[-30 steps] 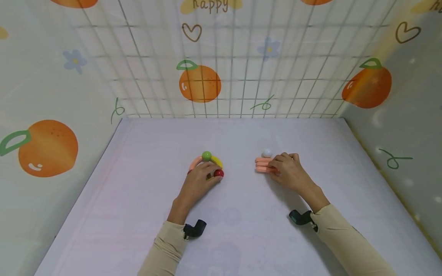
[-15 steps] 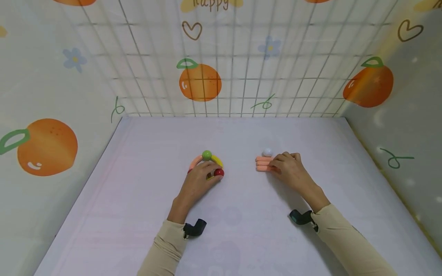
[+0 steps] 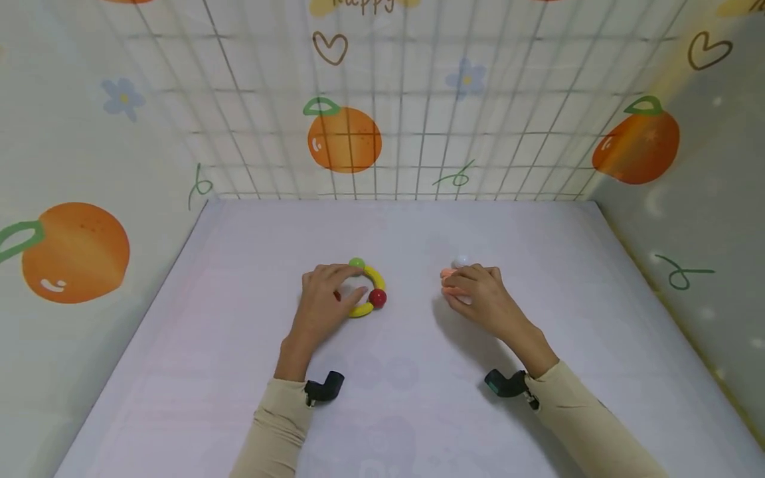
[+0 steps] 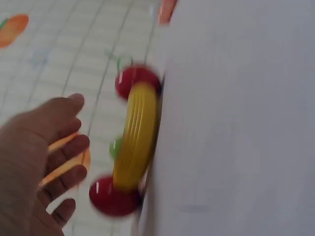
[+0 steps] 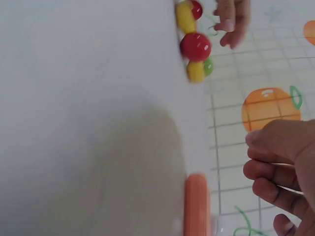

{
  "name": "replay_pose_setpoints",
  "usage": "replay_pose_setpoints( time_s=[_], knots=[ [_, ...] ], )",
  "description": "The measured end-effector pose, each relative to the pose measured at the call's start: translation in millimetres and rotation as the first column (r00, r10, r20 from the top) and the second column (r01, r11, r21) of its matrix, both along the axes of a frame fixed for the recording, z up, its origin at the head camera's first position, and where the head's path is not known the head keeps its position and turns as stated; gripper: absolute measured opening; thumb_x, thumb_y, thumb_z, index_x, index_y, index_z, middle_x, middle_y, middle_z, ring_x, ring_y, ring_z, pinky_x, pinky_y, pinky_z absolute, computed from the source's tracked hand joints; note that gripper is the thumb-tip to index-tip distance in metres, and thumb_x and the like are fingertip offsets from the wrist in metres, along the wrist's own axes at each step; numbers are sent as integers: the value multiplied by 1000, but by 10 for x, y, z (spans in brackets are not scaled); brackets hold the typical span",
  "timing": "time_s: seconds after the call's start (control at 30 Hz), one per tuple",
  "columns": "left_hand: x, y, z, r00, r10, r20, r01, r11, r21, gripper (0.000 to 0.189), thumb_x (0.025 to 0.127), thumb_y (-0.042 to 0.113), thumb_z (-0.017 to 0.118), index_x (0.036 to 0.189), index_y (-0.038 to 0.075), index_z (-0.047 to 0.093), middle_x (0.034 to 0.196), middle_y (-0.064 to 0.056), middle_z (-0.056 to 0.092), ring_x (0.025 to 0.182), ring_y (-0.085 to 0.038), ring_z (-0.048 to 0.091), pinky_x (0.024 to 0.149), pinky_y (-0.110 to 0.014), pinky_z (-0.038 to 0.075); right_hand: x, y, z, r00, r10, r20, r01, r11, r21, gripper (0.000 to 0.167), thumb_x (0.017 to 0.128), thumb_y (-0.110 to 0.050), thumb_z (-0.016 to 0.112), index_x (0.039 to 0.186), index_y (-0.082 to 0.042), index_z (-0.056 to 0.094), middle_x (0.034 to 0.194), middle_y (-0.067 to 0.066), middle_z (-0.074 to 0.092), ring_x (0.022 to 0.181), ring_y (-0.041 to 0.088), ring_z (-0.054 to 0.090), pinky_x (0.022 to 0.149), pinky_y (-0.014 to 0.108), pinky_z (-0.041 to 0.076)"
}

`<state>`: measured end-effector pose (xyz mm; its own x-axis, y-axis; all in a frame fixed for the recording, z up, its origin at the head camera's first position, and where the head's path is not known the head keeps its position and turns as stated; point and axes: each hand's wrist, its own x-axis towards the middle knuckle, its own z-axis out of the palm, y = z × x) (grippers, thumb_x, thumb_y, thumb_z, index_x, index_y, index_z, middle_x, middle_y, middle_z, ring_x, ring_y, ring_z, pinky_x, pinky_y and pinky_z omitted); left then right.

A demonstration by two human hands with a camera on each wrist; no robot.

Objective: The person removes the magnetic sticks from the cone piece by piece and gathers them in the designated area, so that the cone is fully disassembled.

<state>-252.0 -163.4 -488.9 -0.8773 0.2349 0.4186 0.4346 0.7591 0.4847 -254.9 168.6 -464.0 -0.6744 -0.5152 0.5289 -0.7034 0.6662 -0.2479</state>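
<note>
The left hand (image 3: 323,295) grips nothing: its fingers are loosely spread above the bead-and-arc ring (image 3: 376,277), which lies on the counter (image 3: 406,372) below them and out past the thumb. The right hand's (image 3: 484,295) fingers, slack and bent, hang over the coral sticks (image 5: 196,209), apart from them; a pale ball (image 3: 460,260) sits just beyond. Best keep both sets of fingertips high, so none snags the ring or rolls a stick.

Ring (image 3: 378,279) left, sticks (image 5: 196,205) right, on table (image 3: 227,318)
</note>
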Motion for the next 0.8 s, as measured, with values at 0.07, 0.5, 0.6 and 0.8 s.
replay_pose_setpoints(
  time_s=[0.07, 0.5, 0.6, 0.8],
  knots=[
    [3, -132, 23, 999, 17, 45, -21, 997, 80, 36, 91, 33, 75, 124, 20, 71, 126, 2, 63, 110, -22, 54, 96, -48, 36, 14, -37, 15, 1000, 13, 23, -12, 999, -30, 19, 81, -9, 83, 99, -7, 75, 108, 7, 69, 99, 25, 59, 77, 42, 32],
    [3, -326, -42, 952, -145, 271, 83, 971, 226, 25, 88, 23, 78, 111, 13, 74, 116, 7, 60, 87, -11, 62, 81, -30, 54, -34, -448, 30, 978, 22, 206, -10, 998, -57, 19, 87, -15, 79, 104, -7, 76, 104, 2, 69, 103, 23, 58, 88, 44, 36],
    [11, -232, -45, 941, -184, 283, 123, 967, 222, 23, 87, 22, 79, 109, 16, 74, 113, 8, 61, 88, -11, 62, 82, -29, 54, -87, -519, 16, 968, -1, 250, 10, 999, -35, 22, 87, -16, 79, 107, -8, 75, 105, 2, 68, 103, 22, 57, 86, 43, 37],
    [17, -156, -75, 939, -206, 274, 144, 963, 230, 23, 87, 24, 81, 108, 19, 74, 107, 9, 61, 88, -9, 61, 81, -28, 55, -233, -671, -25, 942, -51, 333, 48, 999, 19, 32, 89, -24, 78, 116, -10, 72, 111, 2, 66, 104, 22, 56, 81, 40, 35]
  ],
)
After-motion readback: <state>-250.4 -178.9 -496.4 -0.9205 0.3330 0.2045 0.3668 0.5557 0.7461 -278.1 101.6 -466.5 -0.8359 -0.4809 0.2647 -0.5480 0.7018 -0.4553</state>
